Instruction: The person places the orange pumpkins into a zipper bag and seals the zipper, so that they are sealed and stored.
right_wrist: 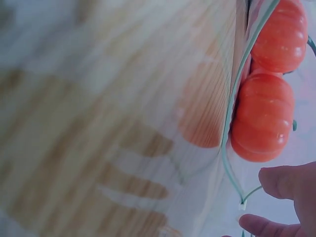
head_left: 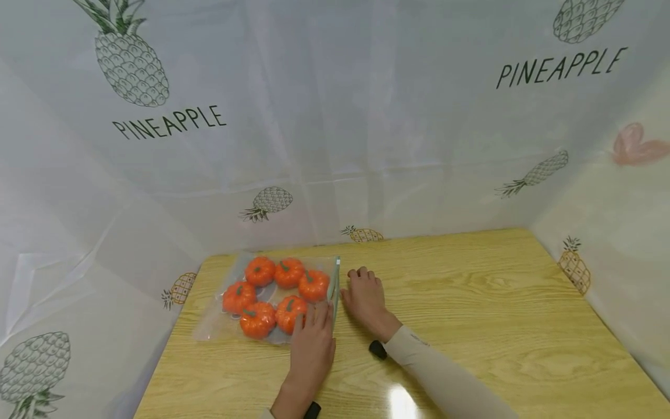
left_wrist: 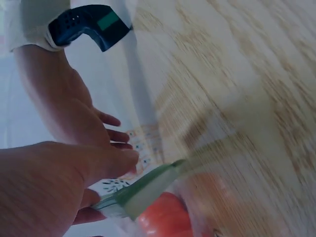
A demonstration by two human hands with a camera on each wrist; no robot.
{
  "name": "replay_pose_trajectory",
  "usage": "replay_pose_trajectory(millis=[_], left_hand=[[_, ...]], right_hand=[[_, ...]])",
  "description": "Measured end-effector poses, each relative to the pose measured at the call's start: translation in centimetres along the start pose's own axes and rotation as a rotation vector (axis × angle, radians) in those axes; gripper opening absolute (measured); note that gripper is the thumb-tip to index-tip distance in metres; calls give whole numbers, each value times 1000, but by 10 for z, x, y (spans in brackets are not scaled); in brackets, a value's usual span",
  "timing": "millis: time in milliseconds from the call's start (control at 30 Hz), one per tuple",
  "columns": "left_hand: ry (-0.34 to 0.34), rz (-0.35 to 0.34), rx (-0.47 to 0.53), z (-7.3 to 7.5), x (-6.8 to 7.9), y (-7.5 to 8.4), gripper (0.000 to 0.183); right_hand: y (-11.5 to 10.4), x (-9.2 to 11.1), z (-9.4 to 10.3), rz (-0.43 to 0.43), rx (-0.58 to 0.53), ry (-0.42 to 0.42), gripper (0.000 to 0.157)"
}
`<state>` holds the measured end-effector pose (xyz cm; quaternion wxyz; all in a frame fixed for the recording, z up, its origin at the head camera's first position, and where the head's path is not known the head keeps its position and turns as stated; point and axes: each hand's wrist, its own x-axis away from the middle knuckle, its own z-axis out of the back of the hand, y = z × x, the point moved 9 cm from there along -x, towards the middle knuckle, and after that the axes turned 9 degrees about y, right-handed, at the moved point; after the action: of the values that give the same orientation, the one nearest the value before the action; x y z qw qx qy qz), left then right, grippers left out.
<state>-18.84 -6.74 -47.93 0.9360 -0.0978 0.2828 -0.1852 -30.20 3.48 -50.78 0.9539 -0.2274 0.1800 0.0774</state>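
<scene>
A clear zip bag [head_left: 211,329] lies flat on the left half of the wooden table, with several small orange pumpkins [head_left: 257,319] inside. Its green-edged mouth [right_wrist: 229,111] faces right and gapes in the right wrist view. My left hand [head_left: 312,346] rests at the near part of that mouth, fingers stretched over the bag's edge. In the left wrist view its thumb [left_wrist: 116,162] stands apart from the green strip [left_wrist: 148,190]. Beside the far end of the mouth is my right hand [head_left: 364,297]. Its thumb [right_wrist: 279,181] and a finger are spread near the bag's corner.
The wooden table [head_left: 471,308] extends to the right of the bag. White cloth [head_left: 335,134] printed with pineapples hangs behind and at both sides. A black wrist device [head_left: 378,350] sits by the right sleeve.
</scene>
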Motion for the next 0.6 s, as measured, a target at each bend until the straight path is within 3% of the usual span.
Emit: replay_pose_trajectory(millis=[133, 267, 367, 600], left_hand=[[-54, -26, 11, 1, -1, 2, 67], [-82, -25, 128, 7, -9, -6, 61], [-104, -13, 227, 9, -22, -19, 57], [-112, -19, 264, -2, -63, -57, 52]], right_hand=[[3, -1, 0, -7, -12, -5, 39], [4, -3, 2, -5, -26, -5, 37], [4, -6, 4, -1, -25, 1, 36], [3, -11, 4, 0, -24, -4, 36]])
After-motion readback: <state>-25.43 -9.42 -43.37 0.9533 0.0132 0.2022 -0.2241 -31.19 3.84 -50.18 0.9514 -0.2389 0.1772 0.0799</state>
